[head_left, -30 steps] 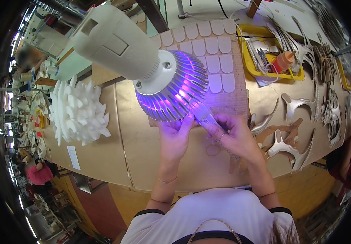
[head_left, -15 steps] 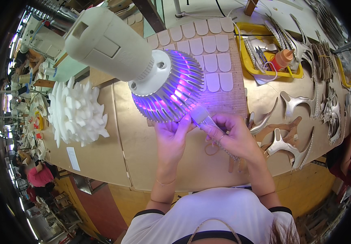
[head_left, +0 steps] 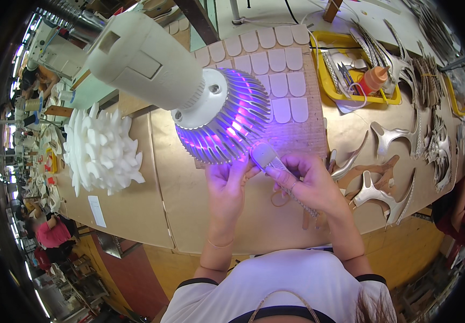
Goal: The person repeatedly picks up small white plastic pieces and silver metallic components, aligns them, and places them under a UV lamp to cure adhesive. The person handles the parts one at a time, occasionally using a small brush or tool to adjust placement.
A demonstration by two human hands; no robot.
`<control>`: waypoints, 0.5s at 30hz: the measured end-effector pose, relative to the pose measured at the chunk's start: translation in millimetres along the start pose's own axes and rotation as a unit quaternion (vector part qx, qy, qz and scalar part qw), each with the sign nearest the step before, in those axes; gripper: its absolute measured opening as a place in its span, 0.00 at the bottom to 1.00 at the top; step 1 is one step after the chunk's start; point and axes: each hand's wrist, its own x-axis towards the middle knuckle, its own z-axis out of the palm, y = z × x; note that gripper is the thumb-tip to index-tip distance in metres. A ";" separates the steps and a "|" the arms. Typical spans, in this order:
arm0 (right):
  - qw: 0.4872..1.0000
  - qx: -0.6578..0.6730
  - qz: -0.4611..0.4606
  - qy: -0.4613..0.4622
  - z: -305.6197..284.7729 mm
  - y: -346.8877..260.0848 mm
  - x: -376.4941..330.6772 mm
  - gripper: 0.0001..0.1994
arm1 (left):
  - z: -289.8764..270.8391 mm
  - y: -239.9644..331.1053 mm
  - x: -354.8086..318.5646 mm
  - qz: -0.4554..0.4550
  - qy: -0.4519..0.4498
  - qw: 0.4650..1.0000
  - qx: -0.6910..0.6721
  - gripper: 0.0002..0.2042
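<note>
A lamp with a finned metal head (head_left: pixel 227 124) glows purple over my hands and hides part of their work. Under its right edge, a strap piece (head_left: pixel 264 155) like a sandal upper shows a pale rounded end. My right hand (head_left: pixel 309 177) is closed round this strap, and its beaded tail hangs down beneath the palm. From the left, my left hand (head_left: pixel 225 185) pinches the rounded end at its edge; the fingertips are partly behind the lamp rim. A thin tan loop (head_left: pixel 280 199) shows below the right fingers.
Behind the hands, a brown board (head_left: pixel 313 129) carries rows of pale rounded tabs (head_left: pixel 279 85). A yellow basket (head_left: pixel 326 89) with tools and an orange-capped bottle (head_left: pixel 373 81) stands at back right. Metallic strap pieces (head_left: pixel 369 189) lie right; a stack of white foam-like shapes (head_left: pixel 103 148) sits left.
The strap's rounded end has turned and now shows more of its face, slightly lower and further left. Both hands have stayed nearly in place.
</note>
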 end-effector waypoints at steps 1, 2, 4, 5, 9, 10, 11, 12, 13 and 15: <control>1.000 0.000 0.004 -0.003 0.2 -0.1 -0.1 0.12 | 0.4 -0.1 -0.4 0.004 0.002 1.000 0.021 0.25; 1.000 0.001 0.003 0.000 0.5 -0.1 -0.2 0.12 | 1.2 -0.1 -0.7 0.007 0.005 0.999 0.043 0.26; 1.000 0.004 -0.002 0.000 1.5 0.0 0.1 0.12 | 4.0 -1.0 -0.3 0.033 0.011 0.996 0.086 0.27; 1.000 0.009 -0.006 0.000 1.8 0.0 0.2 0.12 | 5.8 -1.5 -0.2 0.038 0.019 0.993 0.112 0.28; 0.999 0.030 -0.025 0.016 5.3 1.1 -0.5 0.16 | 11.1 -3.5 1.5 0.038 0.050 0.996 0.071 0.27; 0.998 0.036 -0.034 0.025 7.0 1.6 -0.9 0.18 | 10.8 -3.8 2.5 0.040 0.059 0.994 0.085 0.26; 0.999 -0.002 -0.048 0.022 6.0 1.7 -0.5 0.17 | 10.2 -4.5 3.6 0.041 0.069 0.992 0.099 0.25; 0.997 -0.039 -0.062 0.019 4.7 1.8 0.2 0.17 | 8.7 -5.3 5.1 0.045 0.077 0.990 0.109 0.25; 0.993 -0.081 -0.080 0.023 4.7 2.0 0.4 0.16 | 6.4 -6.0 6.8 0.049 0.086 0.988 0.119 0.25; 0.998 -0.037 -0.055 0.009 5.6 2.3 0.8 0.15 | 1.3 -8.0 8.9 0.054 0.081 0.989 0.115 0.27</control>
